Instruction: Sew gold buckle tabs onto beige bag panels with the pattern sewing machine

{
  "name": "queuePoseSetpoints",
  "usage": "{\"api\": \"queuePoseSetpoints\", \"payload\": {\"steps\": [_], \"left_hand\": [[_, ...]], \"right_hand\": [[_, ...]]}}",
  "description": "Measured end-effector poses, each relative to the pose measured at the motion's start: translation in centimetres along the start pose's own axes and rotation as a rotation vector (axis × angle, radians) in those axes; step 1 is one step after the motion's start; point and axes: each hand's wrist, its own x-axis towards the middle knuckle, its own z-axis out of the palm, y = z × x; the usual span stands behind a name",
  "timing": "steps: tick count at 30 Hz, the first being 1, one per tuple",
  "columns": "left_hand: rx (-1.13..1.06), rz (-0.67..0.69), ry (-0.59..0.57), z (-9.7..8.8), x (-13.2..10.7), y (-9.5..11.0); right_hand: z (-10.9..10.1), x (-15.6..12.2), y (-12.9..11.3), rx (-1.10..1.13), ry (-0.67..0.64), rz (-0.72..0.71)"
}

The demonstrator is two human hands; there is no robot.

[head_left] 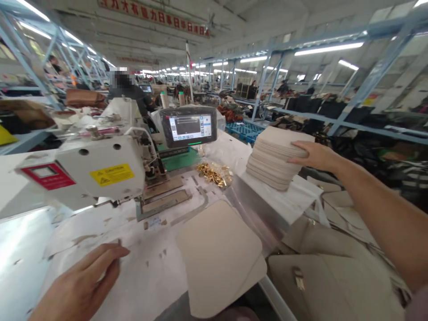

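My right hand (312,156) is at the right edge of a tall stack of beige panels (272,162). Its fingers lie over the top and its thumb presses the side, gripping the upper panels. My left hand (83,278) rests low on the white worktop, fingers curled together; a tiny greyish bit shows at the fingertips, too small to name. Between the hands, rounded beige panels (219,254) lie overlapping at the table's front edge. The sewing machine head (100,167) stands left, beside a metal clamp frame (163,200).
A heap of gold metal pieces (216,174) lies behind the loose panels. A control screen (189,127) stands at the back. Beige pieces with metal fittings (331,276) are piled at lower right. Beyond are a blue crate (239,130) and a person (125,89).
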Motion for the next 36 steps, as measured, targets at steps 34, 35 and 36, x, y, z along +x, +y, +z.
{"api": "queuePoseSetpoints", "payload": {"steps": [34,35,36], "left_hand": [[-0.281,0.478,-0.499,6.7,16.7,20.4],[-0.265,0.492,-0.524,7.6,16.6,20.8],[-0.246,0.504,-0.544,8.5,16.6,21.1]], "right_hand": [[-2.6,2.8,-0.1,-0.287,-0.249,-0.306],[-3.0,3.2,-0.2,-0.312,-0.250,-0.291],[-3.4,3.7,-0.3,-0.327,-0.243,-0.266]]}}
